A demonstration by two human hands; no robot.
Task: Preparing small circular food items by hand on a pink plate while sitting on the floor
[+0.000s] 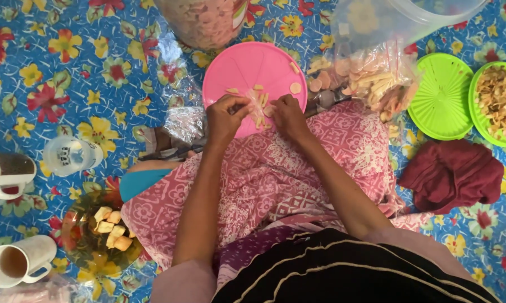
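Note:
My left hand (226, 115) and my right hand (286, 114) meet over the near edge of a pink round lid (247, 67). Between them they pinch a small clear plastic bag (258, 109) with a few pale snack pieces inside. Loose pale crackers lie scattered on the pink lid. My lap is covered by a pink patterned cloth (298, 174) just below the hands.
A clear bag of crackers (376, 81) lies right of the lid, a large clear jar (199, 19) behind it. A green lid (441, 95), a green bowl of chips (502, 101) and a dark red cloth (452, 174) are at right. Two mugs (17, 261), a plastic cup (73, 154) and a glass dish of cubes (99, 235) are at left.

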